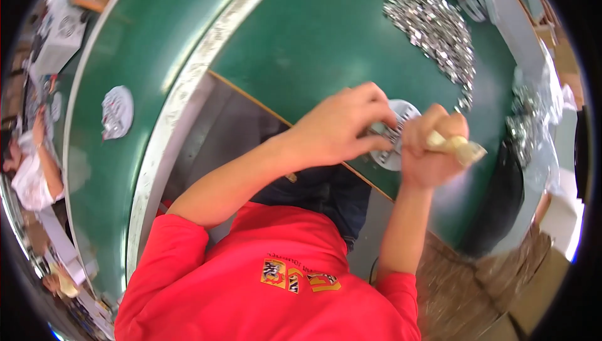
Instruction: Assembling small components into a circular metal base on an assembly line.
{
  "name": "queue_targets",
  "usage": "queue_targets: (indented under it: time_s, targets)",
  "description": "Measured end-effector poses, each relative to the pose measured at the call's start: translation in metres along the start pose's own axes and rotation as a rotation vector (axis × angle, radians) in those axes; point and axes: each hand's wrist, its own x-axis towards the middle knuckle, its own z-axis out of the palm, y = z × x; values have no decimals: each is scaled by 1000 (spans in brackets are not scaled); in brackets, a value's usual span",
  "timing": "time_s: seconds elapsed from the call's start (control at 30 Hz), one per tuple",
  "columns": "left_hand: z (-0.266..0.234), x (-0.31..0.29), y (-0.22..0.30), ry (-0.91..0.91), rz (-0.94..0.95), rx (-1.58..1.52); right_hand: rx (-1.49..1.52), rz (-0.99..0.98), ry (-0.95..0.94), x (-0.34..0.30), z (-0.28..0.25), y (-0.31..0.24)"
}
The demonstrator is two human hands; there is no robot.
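A round white plate (394,160) with small metal parts on it lies on the green tabletop, close to its near edge. My left hand (345,129) reaches over the plate's left side, thumb and bent fingers set against it with a gap between their tips. My right hand (433,143) is a fist beside the plate's right side, wrapped round a tool with a cream-coloured handle (467,151). The handle's end sticks out to the right; the tool's tip is hidden by the hand.
Many small shiny metal pieces (433,27) are heaped at the far right. Clear bags of metal parts (523,121) lie along the right edge, by a black object (498,206). Left of a pale rail (188,84), another white plate (118,112) lies on green surface. Another person (41,165) sits far left.
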Motion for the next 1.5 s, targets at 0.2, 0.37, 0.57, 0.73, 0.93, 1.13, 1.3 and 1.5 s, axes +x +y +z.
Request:
queue_targets:
  time_s: [0.2,0.37,0.57,0.73,0.93,1.13,1.3,1.5]
  targets:
    - [-24,-26,54,12,82,109,-549,4,261,-16,-33,-132]
    - [-159,-90,84,437,-50,498,-2033,145,144,-6,-149,-165]
    - [-381,-215,33,1180,-491,700,-1995,222,69,24,-145,-144]
    - [-548,-299,-39,1323,-791,1042,-1952,179,-8,57,-59,-104]
    - [-585,-348,-73,1304,-1122,1103,-1730,91,-199,72,-2,-78]
    - [-424,-265,-16,730,-850,433,-1826,49,-42,49,-15,-110]
    - [-278,-264,41,508,-828,705,-1895,24,2,65,-88,-85]
    - [-232,-206,46,625,-780,776,-2033,155,176,101,-151,-111]
